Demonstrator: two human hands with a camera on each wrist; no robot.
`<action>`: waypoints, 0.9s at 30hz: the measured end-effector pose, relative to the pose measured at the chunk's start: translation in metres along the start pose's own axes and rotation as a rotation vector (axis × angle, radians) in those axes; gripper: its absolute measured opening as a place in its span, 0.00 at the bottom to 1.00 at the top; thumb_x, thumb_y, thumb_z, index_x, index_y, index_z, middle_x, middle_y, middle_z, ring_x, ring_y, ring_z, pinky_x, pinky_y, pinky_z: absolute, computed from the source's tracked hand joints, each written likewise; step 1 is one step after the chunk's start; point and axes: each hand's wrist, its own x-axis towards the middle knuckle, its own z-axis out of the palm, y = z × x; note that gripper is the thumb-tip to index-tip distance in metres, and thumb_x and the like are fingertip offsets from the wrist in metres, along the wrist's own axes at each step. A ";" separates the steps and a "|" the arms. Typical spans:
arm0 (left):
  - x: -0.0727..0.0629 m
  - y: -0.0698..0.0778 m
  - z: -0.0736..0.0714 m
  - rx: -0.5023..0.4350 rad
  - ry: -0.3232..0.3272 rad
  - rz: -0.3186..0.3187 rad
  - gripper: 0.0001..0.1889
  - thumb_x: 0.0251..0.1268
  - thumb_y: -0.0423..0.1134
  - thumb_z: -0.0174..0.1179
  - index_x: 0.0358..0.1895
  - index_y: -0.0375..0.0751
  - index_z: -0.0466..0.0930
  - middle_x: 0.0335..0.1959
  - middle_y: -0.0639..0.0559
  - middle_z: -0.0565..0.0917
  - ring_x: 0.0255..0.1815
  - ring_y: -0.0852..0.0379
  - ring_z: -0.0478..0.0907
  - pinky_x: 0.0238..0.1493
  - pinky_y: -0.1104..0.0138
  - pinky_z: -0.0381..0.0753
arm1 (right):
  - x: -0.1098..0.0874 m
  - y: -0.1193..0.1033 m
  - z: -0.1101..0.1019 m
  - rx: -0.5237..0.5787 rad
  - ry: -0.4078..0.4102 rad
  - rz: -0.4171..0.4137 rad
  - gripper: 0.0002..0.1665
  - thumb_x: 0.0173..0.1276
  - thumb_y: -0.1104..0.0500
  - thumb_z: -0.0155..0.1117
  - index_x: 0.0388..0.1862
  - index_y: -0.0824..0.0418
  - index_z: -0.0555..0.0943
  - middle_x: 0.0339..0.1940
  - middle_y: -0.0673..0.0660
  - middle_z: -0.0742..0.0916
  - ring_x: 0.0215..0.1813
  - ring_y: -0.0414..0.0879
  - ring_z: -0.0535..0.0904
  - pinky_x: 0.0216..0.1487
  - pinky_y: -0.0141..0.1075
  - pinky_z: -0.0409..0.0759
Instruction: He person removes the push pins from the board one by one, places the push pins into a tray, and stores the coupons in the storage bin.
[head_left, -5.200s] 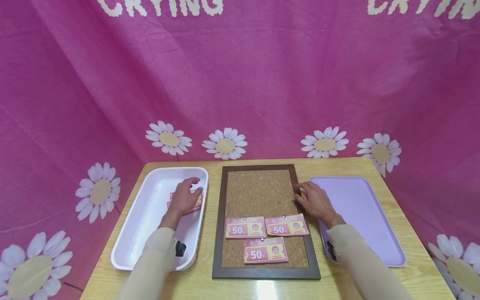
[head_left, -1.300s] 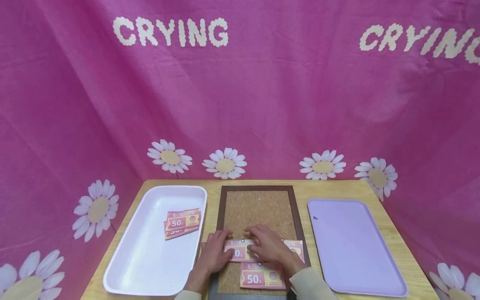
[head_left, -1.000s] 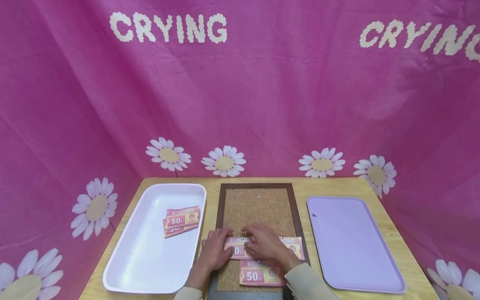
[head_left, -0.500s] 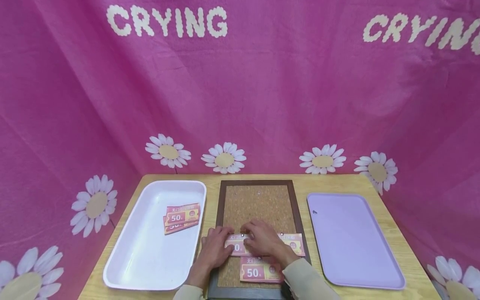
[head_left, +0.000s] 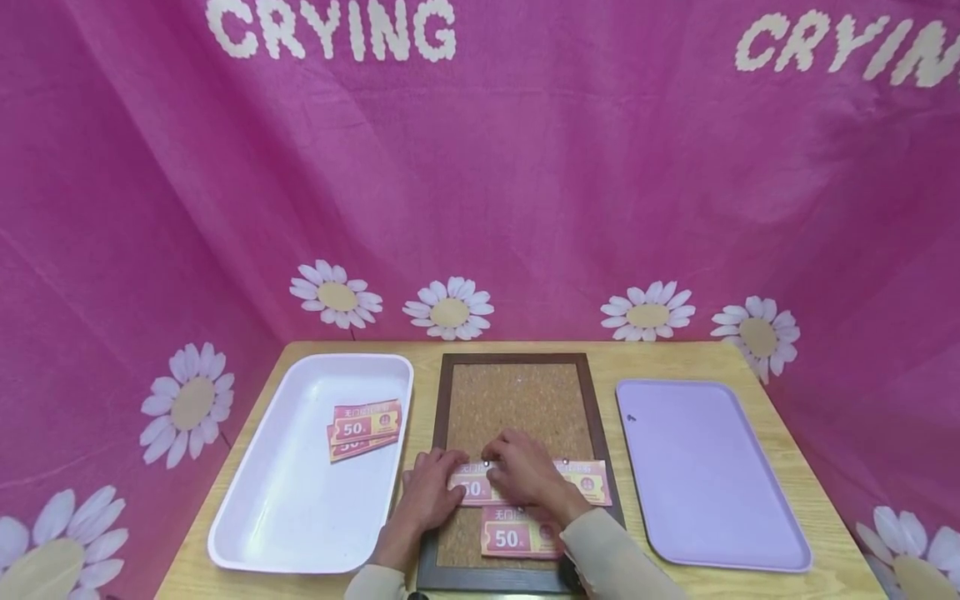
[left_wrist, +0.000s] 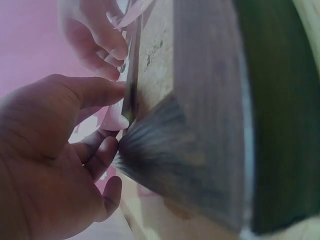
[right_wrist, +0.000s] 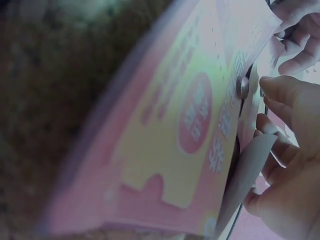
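Three pink and yellow "50" coupons lie pinned on a framed cork board [head_left: 517, 400]. My left hand [head_left: 429, 493] is at the left end of the upper left coupon [head_left: 474, 492], its thumb and forefinger holding that edge down by the frame. My right hand [head_left: 525, 471] reaches over the same coupon and pinches a small pushpin [head_left: 486, 462] at its top edge, covering its right part. In the right wrist view, the lower coupon [right_wrist: 170, 140] looms close, with its own round pin head [right_wrist: 243, 87]. The upper right coupon [head_left: 588, 482] is partly behind my right hand.
A white tray [head_left: 258, 500] on the left holds several more coupons [head_left: 364, 429] in a small overlapping pile. On the right, a purple tray [head_left: 720, 475] has one tiny dark item [head_left: 631, 417] near its left rim. A pink daisy-print cloth [head_left: 540, 192] hangs behind the table.
Since the oldest frame, my left hand has come from the white tray and my right from the frame's right side to the upper left coupon. Lately only small finger movements show; the view tilts down.
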 end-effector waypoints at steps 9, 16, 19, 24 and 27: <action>0.002 0.007 -0.014 -0.041 -0.033 -0.031 0.14 0.57 0.42 0.63 0.48 0.51 0.81 0.40 0.52 0.81 0.42 0.53 0.73 0.44 0.53 0.69 | 0.004 0.000 0.000 -0.006 0.006 -0.010 0.12 0.61 0.52 0.65 0.45 0.48 0.84 0.44 0.47 0.81 0.51 0.46 0.76 0.53 0.49 0.72; 0.004 0.007 -0.019 -0.050 -0.089 -0.087 0.10 0.58 0.41 0.63 0.44 0.51 0.81 0.31 0.56 0.74 0.33 0.57 0.68 0.36 0.62 0.65 | 0.004 0.001 0.000 -0.007 0.023 -0.026 0.11 0.60 0.54 0.66 0.42 0.49 0.85 0.43 0.48 0.81 0.49 0.47 0.76 0.53 0.50 0.72; 0.004 0.007 -0.018 -0.063 -0.102 -0.106 0.09 0.58 0.40 0.63 0.42 0.51 0.81 0.30 0.55 0.74 0.32 0.57 0.68 0.33 0.64 0.64 | 0.005 0.001 0.000 -0.010 0.017 -0.023 0.10 0.61 0.54 0.65 0.42 0.49 0.86 0.42 0.47 0.81 0.48 0.46 0.76 0.53 0.49 0.72; 0.005 0.008 -0.019 -0.075 -0.116 -0.135 0.07 0.59 0.40 0.62 0.41 0.52 0.81 0.29 0.56 0.74 0.31 0.57 0.69 0.32 0.64 0.64 | 0.006 0.000 -0.001 -0.011 0.000 -0.008 0.09 0.63 0.54 0.64 0.42 0.48 0.86 0.41 0.46 0.81 0.47 0.44 0.75 0.52 0.47 0.71; 0.004 0.009 -0.019 -0.068 -0.116 -0.135 0.07 0.59 0.40 0.62 0.40 0.52 0.81 0.27 0.57 0.75 0.29 0.57 0.69 0.31 0.65 0.64 | 0.007 0.000 0.000 -0.016 -0.003 -0.007 0.09 0.63 0.53 0.64 0.41 0.47 0.86 0.40 0.45 0.80 0.45 0.43 0.75 0.51 0.47 0.71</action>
